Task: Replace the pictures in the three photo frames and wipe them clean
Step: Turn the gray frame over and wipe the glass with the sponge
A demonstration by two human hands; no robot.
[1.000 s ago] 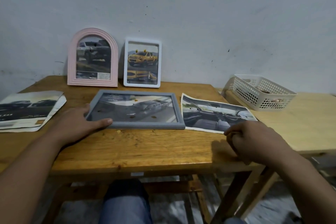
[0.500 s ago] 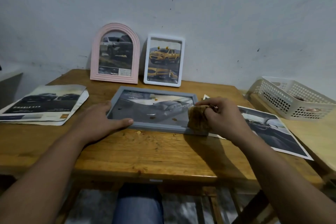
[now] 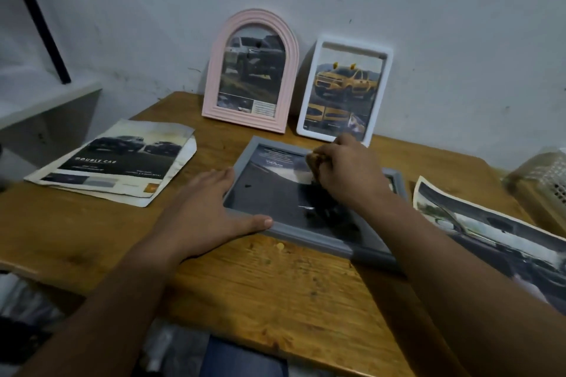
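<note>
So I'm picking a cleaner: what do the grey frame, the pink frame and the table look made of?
Grey frame: probably matte plastic, even colour, with a glossy reflective pane, glass or acrylic. Pink frame: likely moulded plastic, ridged arch, uniform satin colour. Table: wood, visible grain, slightly shiny, so probably varnished.

Wooden table [image 3: 275, 291] (frames [image 3: 309, 232], prints [image 3: 113, 162])

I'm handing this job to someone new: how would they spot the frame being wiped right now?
On the wooden table, in front of the two frames propped against the wall, lies the grey frame. It is the only frame lying flat, rectangular and landscape, unlike the arched pink frame and white frame behind it.
</note>
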